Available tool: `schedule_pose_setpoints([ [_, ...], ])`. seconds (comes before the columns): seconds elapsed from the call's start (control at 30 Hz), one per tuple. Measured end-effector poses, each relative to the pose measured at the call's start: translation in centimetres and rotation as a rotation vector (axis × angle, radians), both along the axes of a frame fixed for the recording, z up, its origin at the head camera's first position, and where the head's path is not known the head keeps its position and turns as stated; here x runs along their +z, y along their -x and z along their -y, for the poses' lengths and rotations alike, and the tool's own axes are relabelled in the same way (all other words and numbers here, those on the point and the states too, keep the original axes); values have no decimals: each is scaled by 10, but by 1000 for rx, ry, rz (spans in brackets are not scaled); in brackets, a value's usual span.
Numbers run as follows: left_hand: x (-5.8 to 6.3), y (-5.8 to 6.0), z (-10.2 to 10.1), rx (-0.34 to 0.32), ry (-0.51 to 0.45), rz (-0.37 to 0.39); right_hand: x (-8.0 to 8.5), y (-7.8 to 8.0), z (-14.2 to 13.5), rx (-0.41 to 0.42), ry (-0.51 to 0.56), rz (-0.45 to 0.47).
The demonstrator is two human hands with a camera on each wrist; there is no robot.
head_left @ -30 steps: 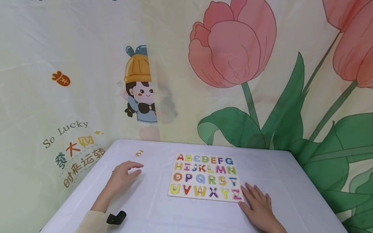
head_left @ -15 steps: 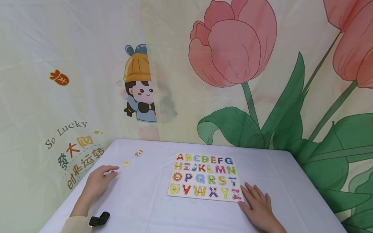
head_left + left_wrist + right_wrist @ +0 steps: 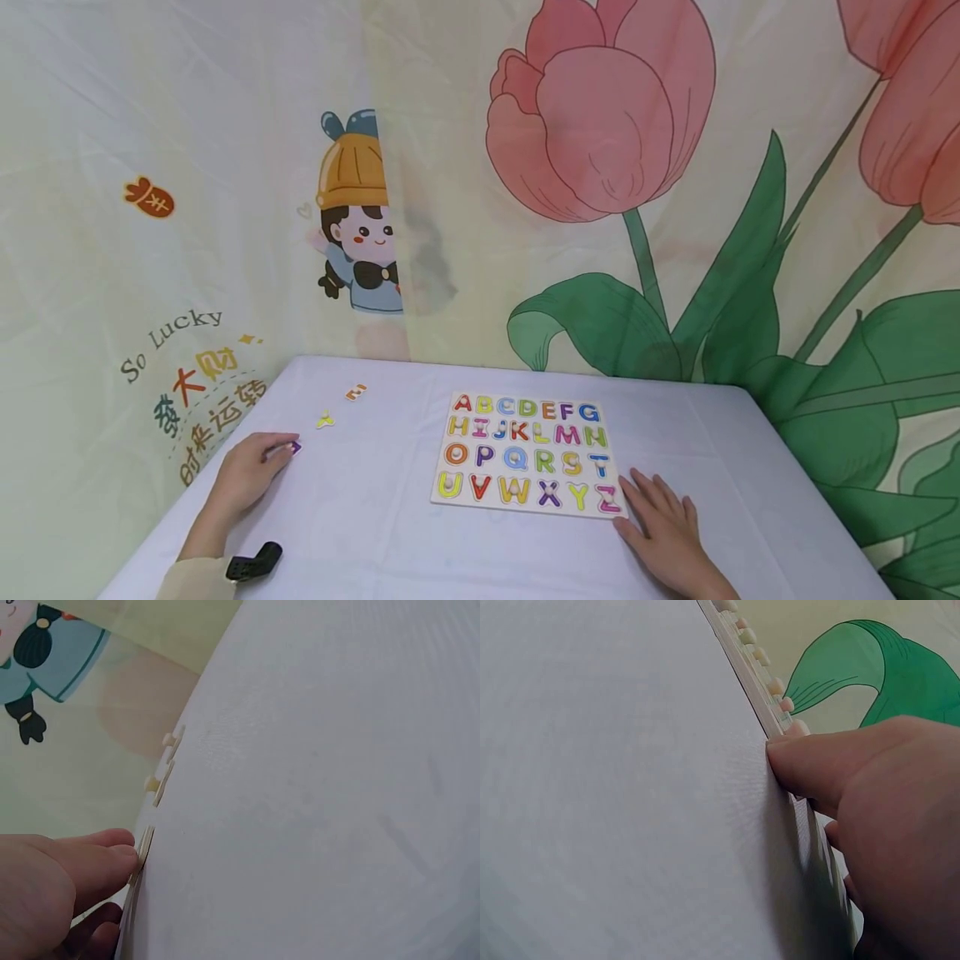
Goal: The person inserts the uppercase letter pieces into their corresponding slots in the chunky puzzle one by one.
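In the head view, my left hand is low at the left of the white table, pinching a small purple piece between thumb and index finger. The left wrist view has the piece edge-on as a thin slab at the fingertips. Just beyond it lie a yellow letter piece and an orange one, each with a round knob on top. A white alphabet puzzle board with colourful letters occupies the middle. My right hand lies with fingers spread, thumb at the board's lower right corner.
A white cloth covers the table, whose far edge meets a printed fabric backdrop with tulips and a cartoon child. A black device sits at the left wrist beside the sleeve.
My left hand has moved left, bringing the yellow piece into view; the purple piece now shows at its fingertips. The right hand and the board have stayed in place.
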State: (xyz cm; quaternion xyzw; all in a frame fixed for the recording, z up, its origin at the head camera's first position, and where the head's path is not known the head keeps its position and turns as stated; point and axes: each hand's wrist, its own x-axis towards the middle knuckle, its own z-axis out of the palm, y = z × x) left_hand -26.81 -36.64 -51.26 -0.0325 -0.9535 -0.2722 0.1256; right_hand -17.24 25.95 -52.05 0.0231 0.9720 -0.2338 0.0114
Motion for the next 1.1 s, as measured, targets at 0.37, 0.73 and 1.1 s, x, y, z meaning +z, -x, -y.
schedule_pose_setpoints([
  [0.37, -5, 2, 0, 73, -10, -6, 3, 2, 1, -7, -11, -5],
  [0.73, -8, 4, -3, 131, -35, -11, 3, 2, 0, -8, -14, -9],
  [1.1, -3, 0, -9, 118, -33, -28, 0, 1, -2, -7, -7, -17],
])
